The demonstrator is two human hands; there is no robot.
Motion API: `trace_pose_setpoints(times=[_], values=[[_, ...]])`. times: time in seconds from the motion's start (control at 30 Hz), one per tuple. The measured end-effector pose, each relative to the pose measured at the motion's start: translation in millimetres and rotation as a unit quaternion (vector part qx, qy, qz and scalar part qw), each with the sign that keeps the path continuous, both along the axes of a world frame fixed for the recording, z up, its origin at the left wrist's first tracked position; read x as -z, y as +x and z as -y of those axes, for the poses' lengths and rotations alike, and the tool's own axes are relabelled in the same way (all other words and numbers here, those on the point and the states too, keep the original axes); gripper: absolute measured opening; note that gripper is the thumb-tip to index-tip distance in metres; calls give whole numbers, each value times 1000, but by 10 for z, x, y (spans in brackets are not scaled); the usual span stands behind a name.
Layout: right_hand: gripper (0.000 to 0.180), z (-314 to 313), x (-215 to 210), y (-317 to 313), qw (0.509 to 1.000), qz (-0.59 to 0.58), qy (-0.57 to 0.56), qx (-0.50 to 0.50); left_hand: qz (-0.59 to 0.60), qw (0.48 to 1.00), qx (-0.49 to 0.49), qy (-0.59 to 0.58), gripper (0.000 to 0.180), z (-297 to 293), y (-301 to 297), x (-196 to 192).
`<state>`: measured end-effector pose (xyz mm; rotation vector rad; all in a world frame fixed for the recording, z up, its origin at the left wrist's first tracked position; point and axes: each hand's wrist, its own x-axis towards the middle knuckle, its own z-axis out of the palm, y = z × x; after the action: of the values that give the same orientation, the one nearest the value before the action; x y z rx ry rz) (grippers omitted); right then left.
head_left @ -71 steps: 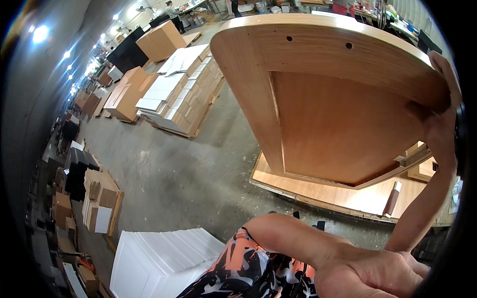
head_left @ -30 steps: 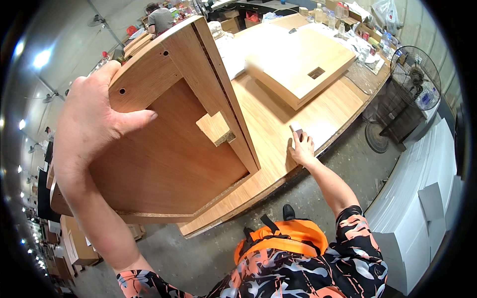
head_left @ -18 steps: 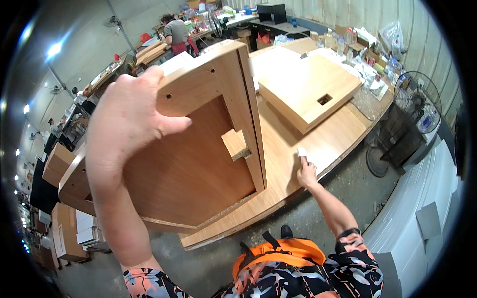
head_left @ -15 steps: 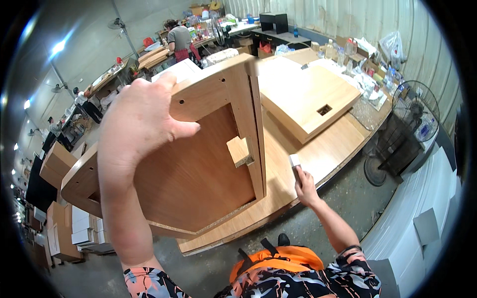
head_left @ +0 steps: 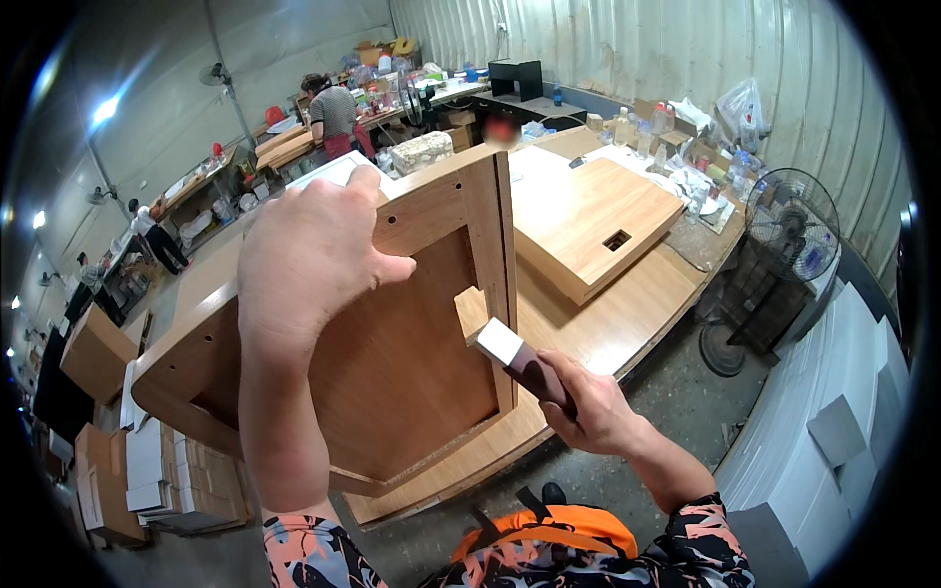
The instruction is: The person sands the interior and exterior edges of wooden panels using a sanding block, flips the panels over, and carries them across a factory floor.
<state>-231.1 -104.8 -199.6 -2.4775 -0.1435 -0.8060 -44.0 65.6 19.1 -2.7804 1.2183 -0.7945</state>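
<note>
left hand (head_left: 319,255) clamps upper edge of light-brown recessed wooden panel (head_left: 397,353); across a gap rightward, right hand (head_left: 595,407) clamps white-tipped dark-brown bar (head_left: 537,372).

The large framed wooden panel (head_left: 480,220) is light honey brown with fine grain; its flat recessed inner sheet (head_left: 392,372) is a deeper reddish brown. The small notched wooden block (head_left: 470,306) is pale tan. The slim rectangular handheld bar (head_left: 542,380) is 2-toned, dark maroon-brown with a white end. Honey-coloured grain covers the broad wooden tabletop (head_left: 588,338); the thick boxy wooden slab (head_left: 588,220) is similar, its rectangular cutout (head_left: 617,240) dark. The loose fabric shirt (head_left: 706,539) mixes 3 colours, black, coral and pale grey, in irregular blotches. The soft fabric bag (head_left: 578,524) is bright orange, the tall corrugated wall (head_left: 627,44) pale grey-green, the stacked flat sheets (head_left: 784,480) white.
</note>
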Motion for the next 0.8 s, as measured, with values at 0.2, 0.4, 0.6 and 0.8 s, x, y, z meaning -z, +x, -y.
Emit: trace_pose_setpoints(times=[0.2,0.4,0.6,0.8], values=[[58,-116,-106,99,998,-28,-15,62,27,999,27,-7,56,-52,10,43],[56,-417,-343,382,979,-128,-62,146,11,1000,-6,-4,56,-31,-117,-8],[46,-500,-354,346,973,-110,-116,165,24,1000,-4,-7,57,-20,-2,-13],[41,-500,-419,484,976,-101,-86,172,31,999,11,-12,57,-25,-76,19]])
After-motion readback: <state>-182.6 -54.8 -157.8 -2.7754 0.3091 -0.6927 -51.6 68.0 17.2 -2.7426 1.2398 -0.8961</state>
